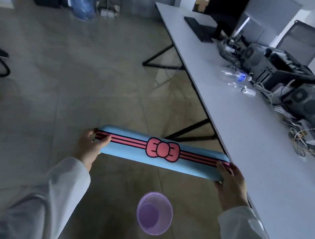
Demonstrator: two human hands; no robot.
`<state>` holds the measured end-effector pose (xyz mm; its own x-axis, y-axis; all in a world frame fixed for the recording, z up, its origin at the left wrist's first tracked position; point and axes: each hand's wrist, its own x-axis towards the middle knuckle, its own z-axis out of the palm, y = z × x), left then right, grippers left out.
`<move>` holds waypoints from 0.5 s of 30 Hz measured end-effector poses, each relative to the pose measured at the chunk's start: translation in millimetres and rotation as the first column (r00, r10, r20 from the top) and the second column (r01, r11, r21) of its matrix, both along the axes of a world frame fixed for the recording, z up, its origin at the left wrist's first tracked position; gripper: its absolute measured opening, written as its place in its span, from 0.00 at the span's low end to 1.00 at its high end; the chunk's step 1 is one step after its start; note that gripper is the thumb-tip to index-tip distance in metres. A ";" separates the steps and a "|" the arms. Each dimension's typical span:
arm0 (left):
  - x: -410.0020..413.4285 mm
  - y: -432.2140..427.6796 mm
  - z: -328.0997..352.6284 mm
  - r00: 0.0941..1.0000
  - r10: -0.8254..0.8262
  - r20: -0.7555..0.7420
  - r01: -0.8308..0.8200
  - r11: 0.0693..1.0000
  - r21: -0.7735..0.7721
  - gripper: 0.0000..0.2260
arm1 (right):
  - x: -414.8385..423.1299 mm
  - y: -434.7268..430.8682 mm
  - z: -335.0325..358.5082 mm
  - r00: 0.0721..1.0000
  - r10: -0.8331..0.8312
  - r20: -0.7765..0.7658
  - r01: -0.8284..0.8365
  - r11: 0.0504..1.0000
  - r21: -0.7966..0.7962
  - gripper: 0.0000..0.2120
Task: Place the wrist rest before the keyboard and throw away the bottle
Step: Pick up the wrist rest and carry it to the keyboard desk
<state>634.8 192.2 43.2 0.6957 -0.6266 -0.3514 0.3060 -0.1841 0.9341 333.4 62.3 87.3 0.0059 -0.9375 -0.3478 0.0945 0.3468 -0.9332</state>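
Wrist rest (159, 153) up in the air, pale blue with pink stripes and a pink bow, and you've got it by both ends: your left hand (89, 146) wraps the left end, thumb on top, your right hand (230, 180) clamps the right end, which sits just over the near edge of the tabletop (252, 148). Below it on the floor stands a purple mesh bin (154, 213). The clear bottle (236, 74) lies on its side mid-tabletop, beside the computer cases (283, 70) along the back edge. At the far end sits the black keyboard (198, 29), right in front of the monitor (228, 7).
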 end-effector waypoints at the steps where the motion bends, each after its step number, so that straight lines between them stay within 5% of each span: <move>1: 15.1 5.4 -0.7 1.000 0.027 0.003 -0.027 1.000 0.002 0.11 | 18.9 -2.5 -0.2 1.000 0.022 -0.008 -0.022 1.000 0.002 0.07; 14: 152.8 -6.3 -6.2 0.988 0.144 0.046 -0.145 0.989 0.022 0.03 | 184.0 -63.8 -10.2 0.985 0.165 -0.042 -0.165 0.986 0.002 0.12; 15: 164.2 -15.1 -6.0 0.989 0.143 0.044 -0.144 0.989 0.019 0.09 | 195.3 -74.9 -10.2 0.987 0.160 -0.028 -0.160 0.987 0.006 0.13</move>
